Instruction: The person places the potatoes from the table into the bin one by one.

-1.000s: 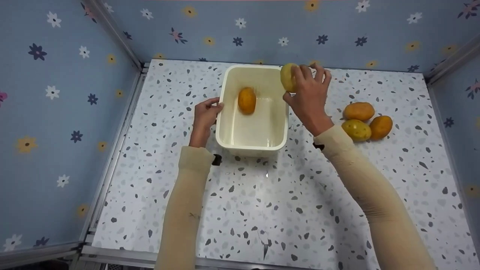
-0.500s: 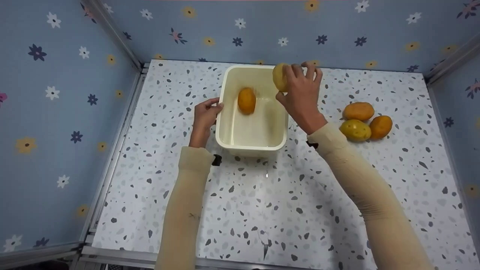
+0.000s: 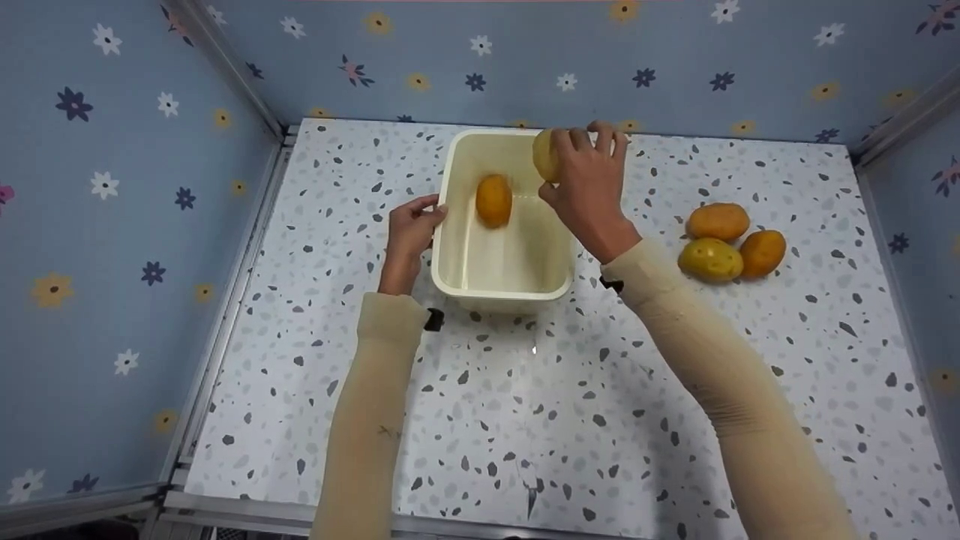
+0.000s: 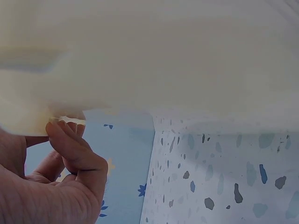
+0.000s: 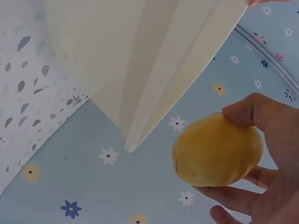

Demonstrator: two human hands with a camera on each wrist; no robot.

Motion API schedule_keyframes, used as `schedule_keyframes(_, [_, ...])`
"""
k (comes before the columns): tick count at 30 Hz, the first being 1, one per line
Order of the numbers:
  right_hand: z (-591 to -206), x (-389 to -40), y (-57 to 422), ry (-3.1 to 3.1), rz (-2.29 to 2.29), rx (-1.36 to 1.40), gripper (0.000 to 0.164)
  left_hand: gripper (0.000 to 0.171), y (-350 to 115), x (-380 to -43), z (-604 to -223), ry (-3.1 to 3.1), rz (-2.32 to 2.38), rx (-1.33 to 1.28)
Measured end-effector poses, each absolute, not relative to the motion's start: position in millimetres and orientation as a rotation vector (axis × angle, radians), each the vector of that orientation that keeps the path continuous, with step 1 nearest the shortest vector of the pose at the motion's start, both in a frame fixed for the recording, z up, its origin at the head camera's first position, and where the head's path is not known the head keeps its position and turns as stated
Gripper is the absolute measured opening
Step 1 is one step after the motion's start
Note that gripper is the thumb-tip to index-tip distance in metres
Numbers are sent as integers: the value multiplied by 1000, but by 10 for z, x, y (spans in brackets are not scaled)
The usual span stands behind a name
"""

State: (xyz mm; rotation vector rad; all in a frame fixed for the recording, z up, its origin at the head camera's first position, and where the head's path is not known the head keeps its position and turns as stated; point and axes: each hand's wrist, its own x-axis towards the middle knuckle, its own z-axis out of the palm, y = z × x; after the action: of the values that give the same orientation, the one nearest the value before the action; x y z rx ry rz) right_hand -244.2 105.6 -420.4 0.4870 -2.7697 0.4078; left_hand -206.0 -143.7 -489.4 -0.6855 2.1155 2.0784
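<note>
A cream plastic bin (image 3: 504,298) stands on the speckled table, with one orange-brown potato (image 3: 494,201) lying inside it. My left hand (image 3: 410,238) pinches the bin's left rim between thumb and fingers; the left wrist view shows the thumb (image 4: 70,144) against the rim's edge. Over the bin's far right corner, my right hand (image 3: 592,184) holds a yellow potato (image 5: 217,150) between thumb and fingers. That potato is above the rim, partly covered by the fingers in the head view.
To the right lie three more potatoes close together: a light orange one (image 3: 718,222), a yellow spotted one (image 3: 710,260) and a browner one (image 3: 763,253). Blue flowered panels (image 3: 525,45) rise behind the table and on both sides.
My right hand has moved left with the yellow potato, from beside the bin's right rim to over its inside. The left hand and the bin have stayed in place.
</note>
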Motion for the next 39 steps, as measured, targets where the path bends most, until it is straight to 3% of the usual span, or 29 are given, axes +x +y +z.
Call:
schedule_keyframes(22, [-4203,-2481,757,-2912,327,434,57,37,-1438,-2053,-4891,2133,2042,-704])
schedule_keyframes(39, [-4178,-2539,604,-2952,353,309,50,37,-1435,-2056,-4895,2114,2077,-690])
